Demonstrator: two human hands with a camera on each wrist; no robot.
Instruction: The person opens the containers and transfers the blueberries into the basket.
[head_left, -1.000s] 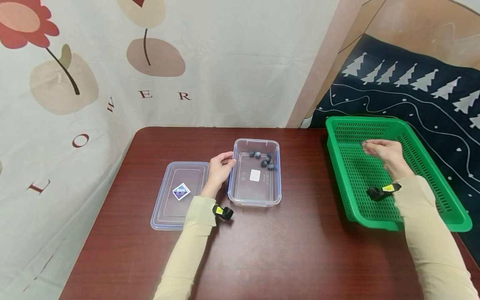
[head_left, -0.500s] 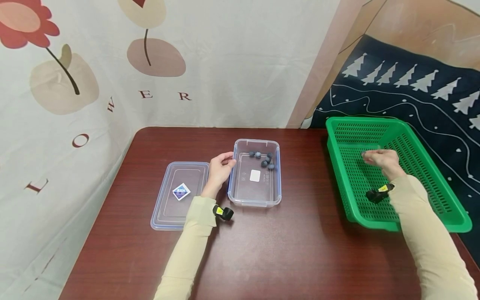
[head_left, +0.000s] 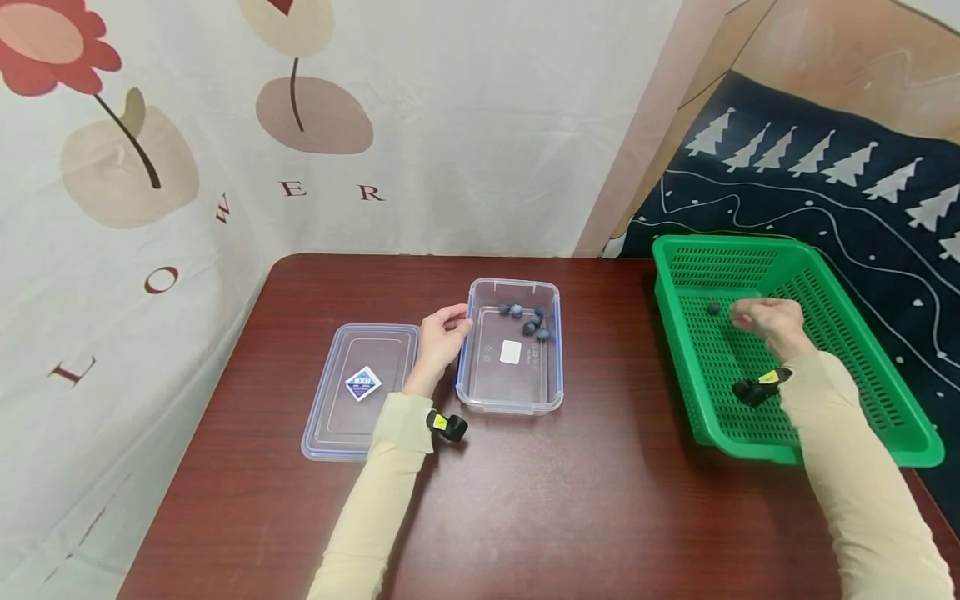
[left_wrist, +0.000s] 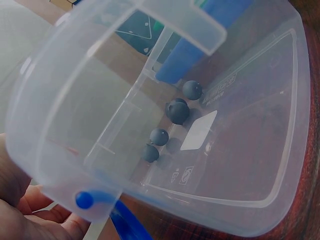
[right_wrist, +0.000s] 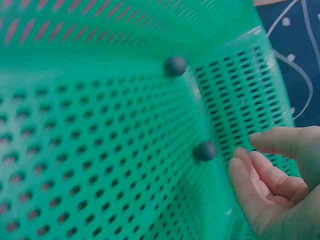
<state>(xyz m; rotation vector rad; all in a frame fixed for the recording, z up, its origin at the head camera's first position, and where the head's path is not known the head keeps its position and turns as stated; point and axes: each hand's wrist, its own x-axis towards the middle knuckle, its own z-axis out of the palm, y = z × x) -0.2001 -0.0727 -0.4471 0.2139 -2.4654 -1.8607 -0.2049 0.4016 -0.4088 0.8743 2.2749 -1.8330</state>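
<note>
In the head view, my left hand rests against the left side of a clear plastic food container. Its fingers lie outside the wall, near a blue side latch in the left wrist view. Several blueberries sit inside, towards the far end. On the right, my right hand is low inside a green perforated basket. Thumb and fingers stand apart with nothing between them. One blueberry lies close to the fingertips, and a second blueberry lies farther off in the basket.
The container's lid, with a diamond sticker, lies flat left of the container. All stand on a dark red-brown table. A printed curtain hangs behind, and a navy tree-patterned cloth lies beyond the basket.
My right hand has come down within the basket and let go of a blueberry, which now lies left of the fingertips. My left hand and the container have stayed put.
</note>
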